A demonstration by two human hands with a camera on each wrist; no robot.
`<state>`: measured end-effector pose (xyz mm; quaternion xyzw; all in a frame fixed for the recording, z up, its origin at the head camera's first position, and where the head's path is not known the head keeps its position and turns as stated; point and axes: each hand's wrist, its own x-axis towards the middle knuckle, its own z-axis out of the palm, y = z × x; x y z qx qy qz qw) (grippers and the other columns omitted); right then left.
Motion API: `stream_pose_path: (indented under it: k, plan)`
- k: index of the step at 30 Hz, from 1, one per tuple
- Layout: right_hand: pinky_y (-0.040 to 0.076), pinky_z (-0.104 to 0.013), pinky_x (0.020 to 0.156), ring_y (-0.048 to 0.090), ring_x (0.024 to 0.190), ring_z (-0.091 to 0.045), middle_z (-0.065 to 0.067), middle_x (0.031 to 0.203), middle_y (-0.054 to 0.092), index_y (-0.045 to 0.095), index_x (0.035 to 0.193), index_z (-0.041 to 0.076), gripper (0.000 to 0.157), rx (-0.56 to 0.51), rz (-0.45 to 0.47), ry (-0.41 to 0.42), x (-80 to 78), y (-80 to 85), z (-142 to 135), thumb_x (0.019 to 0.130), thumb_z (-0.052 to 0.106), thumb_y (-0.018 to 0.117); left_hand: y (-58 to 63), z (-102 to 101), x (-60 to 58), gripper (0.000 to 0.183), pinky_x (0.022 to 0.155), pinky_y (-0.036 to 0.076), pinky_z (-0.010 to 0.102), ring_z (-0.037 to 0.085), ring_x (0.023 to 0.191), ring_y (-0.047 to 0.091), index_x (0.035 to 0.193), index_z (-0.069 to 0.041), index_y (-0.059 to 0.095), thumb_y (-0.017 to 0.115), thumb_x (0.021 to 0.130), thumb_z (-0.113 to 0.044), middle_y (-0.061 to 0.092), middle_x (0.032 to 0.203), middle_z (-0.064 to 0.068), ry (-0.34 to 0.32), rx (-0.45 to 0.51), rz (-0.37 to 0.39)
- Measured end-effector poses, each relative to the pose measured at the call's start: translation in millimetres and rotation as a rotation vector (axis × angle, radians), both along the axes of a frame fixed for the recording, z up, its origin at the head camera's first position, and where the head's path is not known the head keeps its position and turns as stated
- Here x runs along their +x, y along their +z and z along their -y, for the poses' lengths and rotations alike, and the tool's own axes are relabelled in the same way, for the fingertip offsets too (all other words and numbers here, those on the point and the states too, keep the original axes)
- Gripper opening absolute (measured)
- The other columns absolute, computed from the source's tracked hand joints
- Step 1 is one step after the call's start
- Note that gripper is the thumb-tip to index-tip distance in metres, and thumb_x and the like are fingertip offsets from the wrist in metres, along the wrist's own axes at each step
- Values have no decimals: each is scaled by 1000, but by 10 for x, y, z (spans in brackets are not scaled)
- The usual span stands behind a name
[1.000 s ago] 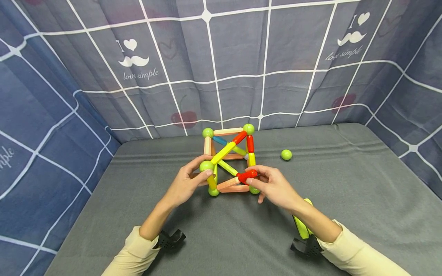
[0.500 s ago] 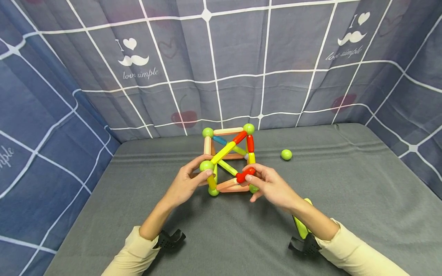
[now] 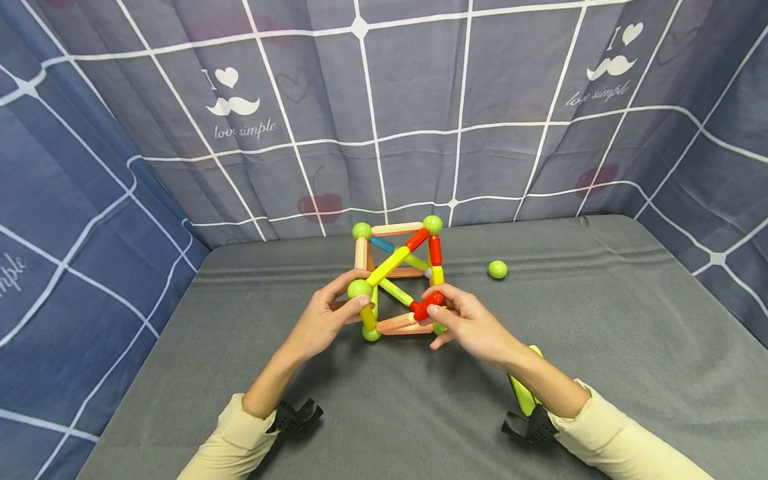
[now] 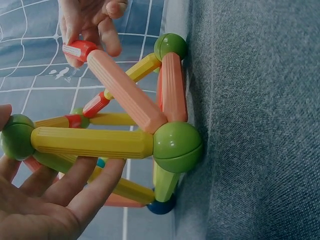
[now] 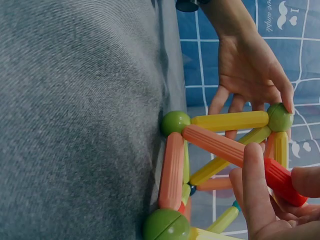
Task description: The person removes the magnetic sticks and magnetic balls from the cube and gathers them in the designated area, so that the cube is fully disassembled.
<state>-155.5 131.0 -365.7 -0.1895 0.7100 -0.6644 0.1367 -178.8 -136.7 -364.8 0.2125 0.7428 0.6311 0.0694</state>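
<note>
A box-like frame of magnetic rods and balls stands on the grey cloth. My left hand (image 3: 318,323) holds its upper front-left green ball (image 3: 359,289) between thumb and fingers, the other fingers passing behind the yellow rod (image 4: 92,142). With thumb and fingertips, my right hand (image 3: 477,327) pinches a short red rod (image 5: 285,182). That rod meets the end of a salmon rod (image 5: 215,145), which slants up from the lower front-left ball (image 4: 177,146). Beneath it runs another salmon rod (image 4: 174,87) between the lower front balls. My right fingers partly hide the lower front-right ball (image 3: 441,328).
A loose green ball (image 3: 497,269) lies right of the frame. Lime rods (image 3: 524,395) lie partly under my right forearm. A patterned blue curtain (image 3: 414,100) rises behind the grey cloth (image 3: 384,413).
My right hand has shifted slightly left with the red rod, and the attached salmon rod has moved with it. The left hand holds its place on the ball.
</note>
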Motion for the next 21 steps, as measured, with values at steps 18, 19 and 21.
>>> stream_pose_path:
  k: [18,19,21]
  plan:
    - [58,-41,71,66,88,-38,-19,101,66,62,114,-8,25,43,-101,-130,57,-25,-226,99,12,61,-1,9,-4,44,84,55,44,41,105,63,141,-7,48,60,100,-13,50,130,23,-10,-7,0]
    - [58,-41,71,67,87,-37,-19,101,66,62,114,-8,25,39,-100,-136,62,-25,-241,99,12,61,1,8,-3,44,84,55,44,41,105,62,141,-8,48,60,100,-14,50,130,23,-10,-6,1]
    - [58,-40,71,68,85,-36,-20,102,67,61,115,-9,26,35,-97,-155,74,-22,-273,98,11,62,1,6,-5,44,84,55,44,42,106,62,142,-8,48,60,100,-14,49,131,23,-10,-6,0]
